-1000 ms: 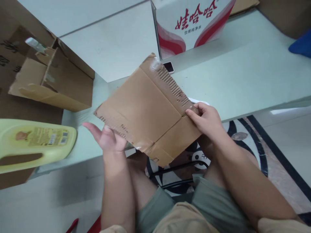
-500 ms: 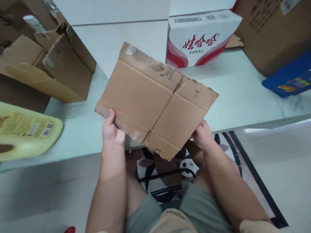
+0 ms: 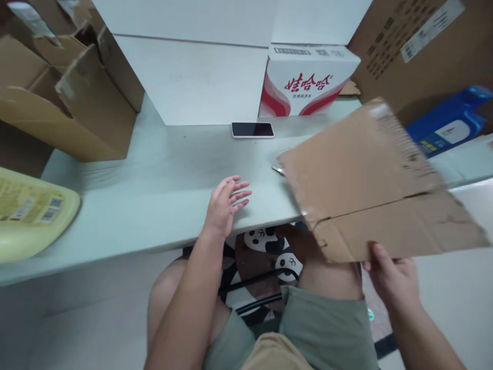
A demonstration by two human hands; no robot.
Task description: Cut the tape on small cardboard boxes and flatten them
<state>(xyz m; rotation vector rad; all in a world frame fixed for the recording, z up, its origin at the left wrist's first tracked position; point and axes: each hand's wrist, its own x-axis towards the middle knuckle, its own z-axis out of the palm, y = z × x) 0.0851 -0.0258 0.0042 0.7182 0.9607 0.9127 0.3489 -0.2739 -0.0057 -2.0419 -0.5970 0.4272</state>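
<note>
A flat sheet of brown cardboard (image 3: 370, 180) with fold creases and a torn, corrugated edge hangs at the right, over the edge of the pale table (image 3: 154, 169). My right hand (image 3: 391, 277) grips its lower edge from below, thumb on top. My left hand (image 3: 227, 203) hovers over the table's front edge near the middle, palm down with fingers spread, and it holds nothing. A black phone (image 3: 252, 129) lies flat on the table beyond it.
An open brown carton (image 3: 65, 92) stands at the left, with a pale yellow jug (image 3: 31, 216) lying in front of it. A white and red box (image 3: 308, 82) stands behind the phone. A large brown carton (image 3: 416, 46) and a blue package (image 3: 450, 123) are at the right.
My left hand let go of the cardboard and opened over the table. My right hand swung the sheet away to the right, uncovering the phone.
</note>
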